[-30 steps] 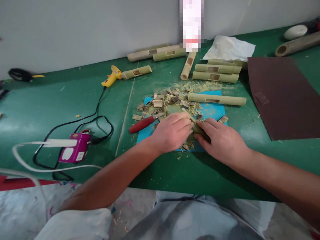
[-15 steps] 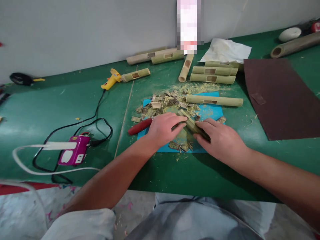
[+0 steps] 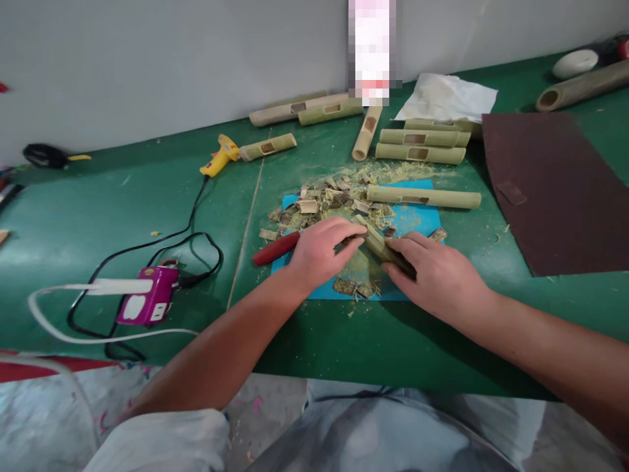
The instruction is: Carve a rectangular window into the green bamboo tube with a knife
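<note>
Table [image 3: 304, 341]: green surface lies open from blue sheet [image 3: 420, 219] to front edge.
Brown sheet [image 3: 555, 203]: right of blue sheet.
Right hand [image 3: 439, 272]: pinches near end of bamboo piece [image 3: 377, 243].
Left hand [image 3: 322, 252]: pinches dark chip [image 3: 361, 234].
Bamboo piece: slants over blue sheet, between hands.

Bamboo piece [image 3: 374, 238], pale green, slim, lengthwise-ridged; slants from upper left to lower right over blue sheet [image 3: 417, 217]; lower end partly hidden; small dark piece [image 3: 362, 234] just beside its upper left side, mostly covered, shape unclear
</note>
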Tool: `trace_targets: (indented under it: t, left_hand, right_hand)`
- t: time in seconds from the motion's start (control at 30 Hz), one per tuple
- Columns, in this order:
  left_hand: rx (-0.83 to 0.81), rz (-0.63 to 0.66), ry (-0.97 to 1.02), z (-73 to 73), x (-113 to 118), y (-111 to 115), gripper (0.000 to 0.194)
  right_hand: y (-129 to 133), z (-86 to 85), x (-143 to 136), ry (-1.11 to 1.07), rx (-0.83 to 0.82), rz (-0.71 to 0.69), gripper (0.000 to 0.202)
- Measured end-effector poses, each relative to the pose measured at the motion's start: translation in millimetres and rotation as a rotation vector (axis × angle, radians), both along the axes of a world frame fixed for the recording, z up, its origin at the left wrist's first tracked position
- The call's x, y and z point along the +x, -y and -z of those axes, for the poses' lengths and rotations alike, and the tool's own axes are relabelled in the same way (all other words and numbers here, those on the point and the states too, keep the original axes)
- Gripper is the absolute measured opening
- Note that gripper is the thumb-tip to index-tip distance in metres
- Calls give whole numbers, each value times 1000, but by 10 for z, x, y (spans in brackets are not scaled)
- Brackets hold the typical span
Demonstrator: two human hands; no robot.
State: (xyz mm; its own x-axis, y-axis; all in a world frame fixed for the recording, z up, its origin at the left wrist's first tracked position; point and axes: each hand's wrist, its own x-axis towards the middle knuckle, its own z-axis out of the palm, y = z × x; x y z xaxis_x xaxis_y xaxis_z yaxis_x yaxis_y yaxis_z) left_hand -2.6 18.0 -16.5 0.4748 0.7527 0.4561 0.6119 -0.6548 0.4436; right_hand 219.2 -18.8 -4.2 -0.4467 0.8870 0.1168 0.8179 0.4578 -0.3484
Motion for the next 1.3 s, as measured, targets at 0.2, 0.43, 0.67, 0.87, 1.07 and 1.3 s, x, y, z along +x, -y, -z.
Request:
trace_targets:
  t: [0.2, 0.43, 0.67, 0.87, 1.07, 1.3]
  left_hand:
    - [-18, -5, 24, -8, 18, -7, 14]
    - [84, -59, 12, 1, -4, -1, 11]
    - [148, -159, 35, 31, -20, -56, 9]
    - [210, -133, -22, 5, -29, -60, 10]
    - [219, -134, -64, -2, -44, -52, 8]
    - [39, -152, -17, -21, -60, -51, 10]
  right_hand:
    - [2, -17, -5, 13, -18, 3, 28]
    - [16, -28, -14, 36, -18, 9, 28]
    - [25, -18, -24, 39, -3, -7, 32]
    - [15, -27, -30, 48, -29, -10, 32]
    - [13, -24, -34, 47, -28, 0, 31]
    - [15, 3, -24, 42, -12, -9, 34]
